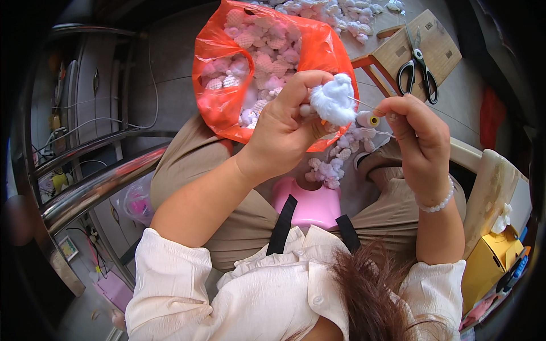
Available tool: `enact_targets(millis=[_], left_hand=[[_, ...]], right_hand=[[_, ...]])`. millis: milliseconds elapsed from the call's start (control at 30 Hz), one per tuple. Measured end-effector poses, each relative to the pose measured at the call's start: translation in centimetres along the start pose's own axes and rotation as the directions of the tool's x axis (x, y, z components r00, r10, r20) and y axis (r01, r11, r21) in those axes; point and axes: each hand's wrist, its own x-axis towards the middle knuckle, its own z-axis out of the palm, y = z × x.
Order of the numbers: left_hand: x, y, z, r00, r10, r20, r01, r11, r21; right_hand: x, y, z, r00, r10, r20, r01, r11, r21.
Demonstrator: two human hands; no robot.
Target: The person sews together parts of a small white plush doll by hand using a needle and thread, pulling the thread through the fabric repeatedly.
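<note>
A fluffy white plush piece (pixel 335 100) is held between the thumb and fingers of my left hand (pixel 290 123), above a red plastic bag (pixel 324 42) full of small pink and white plush pieces (pixel 273 55). To its right, my right hand (pixel 416 136) pinches a needle (pixel 362 102), whose other end meets the white plush. Pale thread runs below the needle towards my right hand. A thread spool (pixel 367 119) with a yellow centre shows between the hands, lower down. Beneath it hangs or lies a trail of plush pieces (pixel 326 170); which one, I cannot tell.
Black-handled scissors (pixel 416 70) lie on a wooden stool (pixel 443 47) at the upper right. More plush pieces (pixel 337 13) lie on the floor beyond the bag. A pink plastic object (pixel 305 204) is between my knees. A metal rail (pixel 102 187) runs at the left, a yellow box (pixel 490 268) stands at the right.
</note>
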Motion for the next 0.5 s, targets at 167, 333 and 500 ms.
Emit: enact_targets(millis=[167, 333, 500], left_hand=[[0.1, 0.2, -0.3, 0.999, -0.003, 0.049, -0.003, 0.992, 0.124], [-0.1, 0.3, 0.4, 0.997, -0.066, 0.031, 0.068, 0.996, -0.055], [-0.1, 0.3, 0.3, 0.998, -0.069, 0.000, 0.069, 0.994, -0.088]], right_hand=[[0.1, -0.2, 0.0, 1.000, -0.012, 0.018, 0.013, 0.999, -0.052], [-0.5, 0.1, 0.9, 0.985, 0.172, -0.002, -0.163, 0.940, 0.301], [-0.7, 0.1, 1.1, 0.962, 0.274, 0.020, -0.252, 0.853, 0.457]])
